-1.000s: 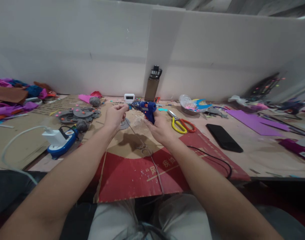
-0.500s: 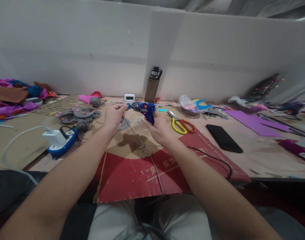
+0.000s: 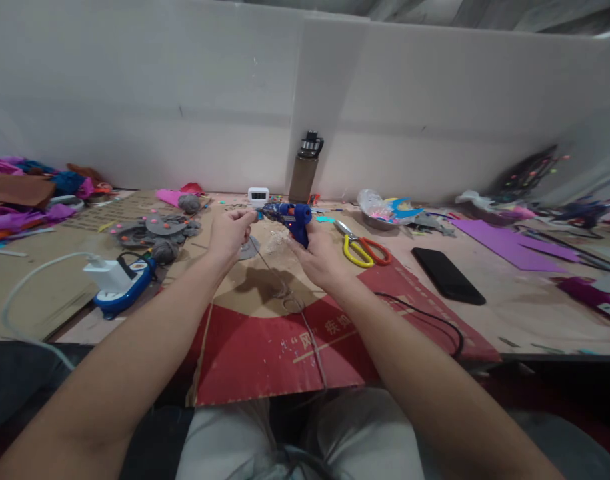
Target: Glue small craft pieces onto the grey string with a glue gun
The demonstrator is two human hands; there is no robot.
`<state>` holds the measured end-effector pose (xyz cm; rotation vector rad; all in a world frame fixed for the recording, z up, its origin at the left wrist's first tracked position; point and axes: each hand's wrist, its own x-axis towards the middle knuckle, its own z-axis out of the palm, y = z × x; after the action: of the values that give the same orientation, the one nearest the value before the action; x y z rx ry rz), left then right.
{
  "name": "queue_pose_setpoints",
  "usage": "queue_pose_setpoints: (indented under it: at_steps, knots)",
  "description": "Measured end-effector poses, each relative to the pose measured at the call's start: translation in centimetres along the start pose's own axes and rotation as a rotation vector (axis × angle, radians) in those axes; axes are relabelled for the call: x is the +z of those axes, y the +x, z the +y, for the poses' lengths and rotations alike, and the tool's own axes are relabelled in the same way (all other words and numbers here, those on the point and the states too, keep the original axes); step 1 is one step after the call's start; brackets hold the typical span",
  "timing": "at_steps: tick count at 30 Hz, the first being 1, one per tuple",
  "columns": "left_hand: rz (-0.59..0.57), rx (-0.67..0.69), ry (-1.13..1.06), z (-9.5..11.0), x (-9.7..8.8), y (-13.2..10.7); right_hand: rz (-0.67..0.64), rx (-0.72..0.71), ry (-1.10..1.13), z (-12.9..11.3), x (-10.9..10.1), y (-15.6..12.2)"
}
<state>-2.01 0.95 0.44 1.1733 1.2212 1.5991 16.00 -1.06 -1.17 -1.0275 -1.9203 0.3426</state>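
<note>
My right hand [image 3: 317, 253] is wrapped round the grip of a blue hot glue gun [image 3: 297, 222], its nozzle pointing left. At the nozzle tip, the fingers of my left hand [image 3: 232, 235] are pinched together. A thin cord [image 3: 268, 267] runs from the left hand down to a loose tangle on the cardboard. Whatever else sits between those fingertips is too small to make out. Partly behind the left hand, a grey disc [image 3: 251, 248] lies on the cardboard.
Beneath my hands lies red and tan cardboard [image 3: 255, 360]. Scissors [image 3: 359, 248], a black phone [image 3: 447, 275] and purple sheets [image 3: 505, 245] are to the right. A blue power strip [image 3: 127, 290], grey felt pieces [image 3: 155, 230] are left. A bottle [image 3: 305, 170] stands behind.
Almost nothing differs. Both hands and the glue gun keep their places, with the nozzle still at the left fingertips; the view has shifted very slightly.
</note>
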Motion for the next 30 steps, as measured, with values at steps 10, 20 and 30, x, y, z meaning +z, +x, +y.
queue_pose_setpoints:
  at_steps: [10,20,30]
  knots:
    - [0.061,0.015,-0.046,0.0,-0.3,0.4,0.032,0.101,0.187,0.0,0.1,0.1]
    - [0.075,0.254,0.161,-0.7,0.0,0.4,-0.034,0.487,-0.106,5.0,-0.5,1.1]
    - [0.048,0.683,0.622,0.7,0.7,-1.8,0.090,0.319,0.508,0.7,1.0,1.2]
